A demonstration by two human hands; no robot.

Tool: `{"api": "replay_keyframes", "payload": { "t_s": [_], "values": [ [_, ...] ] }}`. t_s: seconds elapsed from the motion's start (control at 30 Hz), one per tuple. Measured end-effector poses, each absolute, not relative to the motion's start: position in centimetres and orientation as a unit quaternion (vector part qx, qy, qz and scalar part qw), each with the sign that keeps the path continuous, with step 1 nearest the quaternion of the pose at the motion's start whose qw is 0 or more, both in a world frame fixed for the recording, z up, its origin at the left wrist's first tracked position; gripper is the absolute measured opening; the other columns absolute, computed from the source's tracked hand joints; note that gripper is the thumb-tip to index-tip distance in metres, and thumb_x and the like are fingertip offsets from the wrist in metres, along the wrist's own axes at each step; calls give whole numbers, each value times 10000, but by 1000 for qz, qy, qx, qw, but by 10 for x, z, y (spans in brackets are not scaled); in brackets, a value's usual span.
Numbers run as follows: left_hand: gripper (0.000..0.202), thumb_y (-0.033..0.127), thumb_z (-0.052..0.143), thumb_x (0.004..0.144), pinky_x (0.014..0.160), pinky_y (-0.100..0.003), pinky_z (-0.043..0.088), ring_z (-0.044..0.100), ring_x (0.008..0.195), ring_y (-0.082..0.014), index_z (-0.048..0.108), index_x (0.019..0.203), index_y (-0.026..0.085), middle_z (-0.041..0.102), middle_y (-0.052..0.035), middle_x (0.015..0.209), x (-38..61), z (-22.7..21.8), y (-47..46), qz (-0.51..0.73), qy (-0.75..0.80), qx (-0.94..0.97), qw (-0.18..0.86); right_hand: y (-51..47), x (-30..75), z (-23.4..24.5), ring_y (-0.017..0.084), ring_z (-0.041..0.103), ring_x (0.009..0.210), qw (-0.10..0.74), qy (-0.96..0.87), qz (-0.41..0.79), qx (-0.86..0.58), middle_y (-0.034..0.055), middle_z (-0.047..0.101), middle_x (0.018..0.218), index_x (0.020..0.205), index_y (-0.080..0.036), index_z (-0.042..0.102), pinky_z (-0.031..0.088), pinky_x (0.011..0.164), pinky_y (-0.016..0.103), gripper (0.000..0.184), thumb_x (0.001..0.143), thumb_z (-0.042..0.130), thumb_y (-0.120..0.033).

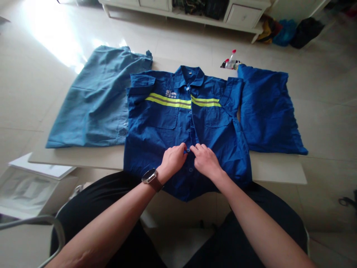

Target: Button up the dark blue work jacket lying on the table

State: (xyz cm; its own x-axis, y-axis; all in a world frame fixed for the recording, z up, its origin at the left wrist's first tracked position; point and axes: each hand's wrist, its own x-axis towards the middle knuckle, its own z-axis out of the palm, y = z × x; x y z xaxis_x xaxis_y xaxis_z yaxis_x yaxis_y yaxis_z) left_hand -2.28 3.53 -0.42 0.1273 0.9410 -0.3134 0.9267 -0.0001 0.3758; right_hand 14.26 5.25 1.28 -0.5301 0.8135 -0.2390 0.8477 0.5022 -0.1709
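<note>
Two bare hands meet over the front of a dark blue shirt in the head view, both forearms reaching in from the bottom corners. The left hand (173,159), with a watch (150,175) at its wrist, is curled with thumb and forefinger pinched on the cloth; the right hand (206,160) is bent in from the other side, its fingers (198,146) likewise closed on the shirt front. One pale button (187,150) shows between the fingertips; whether either hand grips it is too small to tell. The dark blue shirt (167,136) lies face up across the middle of the counter (279,169), collar (190,77) away from the person, sleeves tucked inward, a yellow-green band (169,101) across the chest with white print above it. The cloth is wrinkled, and its curved hem drops past the near edge between knees in black trousers (95,195). A light blue garment (95,100) lies against its left side, a folded blue garment (267,111) on the right. Red-capped bottles (231,64) show past the far edge, near the folded garment. Farther off stand a white cabinet (156,12) and a black bag (306,32). The hands and wrists cover parts of the lower front.
</note>
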Motion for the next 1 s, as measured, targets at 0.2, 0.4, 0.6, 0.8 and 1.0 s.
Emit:
{"api": "replay_keyframes", "payload": {
  "t_s": [0.2,0.4,0.6,0.8,1.0],
  "values": [
    [240,331,568,1010,738,-311,494,755,908,-255,567,1232,240,782,-61,989,-19,-4,35,12,655,714,245,55,147,-1,255,581,999,-62,843,-172,506,100,665,1015,998,-216,631,476,884,367,182,999,451,-198],
    [249,339,561,1014,766,-323,499,754,932,-271,568,1226,209,778,-95,1025,-16,-4,34,6,661,709,246,59,151,-9,238,606,973,-143,812,-229,517,61,678,955,918,-237,612,487,893,363,142,935,510,-140],
    [239,332,520,1031,747,-342,497,751,928,-282,580,1200,174,774,-103,1025,-12,-6,32,21,667,701,253,60,151,-12,238,653,994,-186,787,-255,530,59,714,981,968,-225,633,497,924,372,225,862,500,-77],
    [242,342,534,1020,755,-341,498,743,956,-279,592,1192,181,768,-102,1048,-12,-12,32,32,667,695,265,61,152,-11,216,683,937,-221,771,-279,528,45,723,951,950,-227,643,513,906,351,247,813,505,-74],
    [225,301,517,1019,784,-338,504,741,958,-266,597,1196,187,768,-101,1049,-10,-9,32,49,669,688,276,61,151,-9,219,692,931,-233,768,-288,523,51,730,951,947,-224,650,521,904,354,230,814,510,-100]
  ]
}}
